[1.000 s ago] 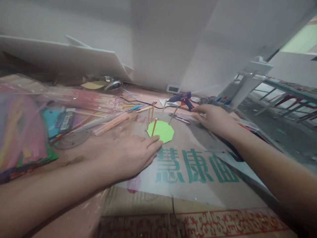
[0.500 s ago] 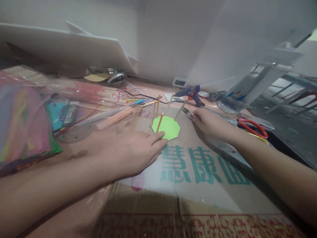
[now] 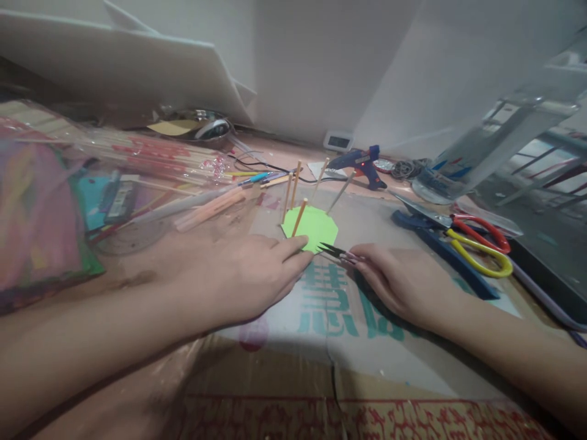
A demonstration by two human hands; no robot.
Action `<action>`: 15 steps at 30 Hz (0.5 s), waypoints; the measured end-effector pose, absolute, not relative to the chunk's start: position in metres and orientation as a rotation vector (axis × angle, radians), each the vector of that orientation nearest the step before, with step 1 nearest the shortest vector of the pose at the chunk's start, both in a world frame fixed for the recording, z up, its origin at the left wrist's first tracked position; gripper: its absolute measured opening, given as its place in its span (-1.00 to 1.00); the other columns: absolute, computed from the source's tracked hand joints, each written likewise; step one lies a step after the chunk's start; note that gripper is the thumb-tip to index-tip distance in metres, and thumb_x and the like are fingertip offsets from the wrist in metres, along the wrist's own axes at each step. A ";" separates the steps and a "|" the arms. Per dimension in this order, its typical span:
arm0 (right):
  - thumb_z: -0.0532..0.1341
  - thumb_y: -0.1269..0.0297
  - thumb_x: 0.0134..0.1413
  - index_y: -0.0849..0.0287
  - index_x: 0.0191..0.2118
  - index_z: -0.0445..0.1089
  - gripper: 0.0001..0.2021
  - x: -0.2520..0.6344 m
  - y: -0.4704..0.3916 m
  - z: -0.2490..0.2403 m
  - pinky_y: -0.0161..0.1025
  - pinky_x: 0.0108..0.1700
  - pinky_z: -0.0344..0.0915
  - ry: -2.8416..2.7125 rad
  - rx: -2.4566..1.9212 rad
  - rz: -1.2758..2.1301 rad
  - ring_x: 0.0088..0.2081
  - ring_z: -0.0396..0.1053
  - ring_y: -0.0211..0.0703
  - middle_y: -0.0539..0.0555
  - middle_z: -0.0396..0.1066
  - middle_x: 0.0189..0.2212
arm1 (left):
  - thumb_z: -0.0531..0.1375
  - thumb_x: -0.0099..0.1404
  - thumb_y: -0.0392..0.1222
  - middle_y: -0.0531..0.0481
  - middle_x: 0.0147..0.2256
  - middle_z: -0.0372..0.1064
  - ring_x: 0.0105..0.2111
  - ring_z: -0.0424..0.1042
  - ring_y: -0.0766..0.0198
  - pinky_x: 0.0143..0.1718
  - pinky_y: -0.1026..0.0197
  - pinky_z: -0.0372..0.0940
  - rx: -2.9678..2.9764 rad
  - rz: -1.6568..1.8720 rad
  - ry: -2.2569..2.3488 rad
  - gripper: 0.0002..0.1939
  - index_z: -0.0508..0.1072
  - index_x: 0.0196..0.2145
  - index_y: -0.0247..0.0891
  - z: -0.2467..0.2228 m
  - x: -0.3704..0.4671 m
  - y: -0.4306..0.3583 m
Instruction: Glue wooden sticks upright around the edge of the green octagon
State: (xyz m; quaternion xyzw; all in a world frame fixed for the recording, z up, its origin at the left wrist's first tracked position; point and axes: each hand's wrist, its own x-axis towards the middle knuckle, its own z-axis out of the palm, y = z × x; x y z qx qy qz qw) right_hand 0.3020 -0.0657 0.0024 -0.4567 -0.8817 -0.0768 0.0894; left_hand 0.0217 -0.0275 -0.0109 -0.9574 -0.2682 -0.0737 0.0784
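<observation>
A light-green octagonal board [image 3: 321, 227] lies on the table with several thin wooden sticks [image 3: 299, 218] standing up around its edge. My left hand [image 3: 247, 269] is closed at the board's near left edge, its fingertips holding the board; the thumb is mostly hidden. In the grip of my right hand [image 3: 394, 278] is a pair of small snips [image 3: 337, 251] with dark pointed blades. The blades are slightly apart, and their tips are over the board's near right edge, to the right of my left fingertips.
Behind the board sit a blue glue gun [image 3: 360, 164] and a small white display [image 3: 338, 141]. Red-and-yellow-handled scissors [image 3: 481, 244] lie at right, near a clear plastic container [image 3: 472, 153]. Bagged sticks [image 3: 160, 156] and a bag of colourful strips [image 3: 41, 220] fill the left.
My right hand has come nearer and brought the snips from beside the far right stick to the board's near edge. The scissors now show fully. My left hand stays at the board.
</observation>
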 end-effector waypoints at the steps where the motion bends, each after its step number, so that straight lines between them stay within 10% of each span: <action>1: -0.07 0.19 0.47 0.21 -0.07 0.42 -0.66 0.302 -0.066 0.001 -0.20 -0.49 0.21 -2.642 -1.318 -0.238 -0.54 0.48 -0.06 0.11 0.56 -0.50 | -0.02 0.52 -0.14 -0.19 0.21 0.38 -0.23 0.54 0.10 -0.13 0.01 0.36 -2.882 -0.230 -0.811 -0.61 0.39 0.20 -0.20 -0.011 0.022 -0.027; 15: -0.04 0.19 0.47 0.21 -0.07 0.39 -0.69 0.306 -0.067 -0.002 -0.23 -0.51 0.15 -2.649 -1.280 -0.290 -0.56 0.48 -0.08 0.08 0.54 -0.52 | -0.04 0.53 -0.16 -0.18 0.22 0.36 -0.19 0.54 0.12 -0.06 0.02 0.35 -2.914 -0.252 -0.832 -0.61 0.38 0.20 -0.18 -0.013 0.020 -0.027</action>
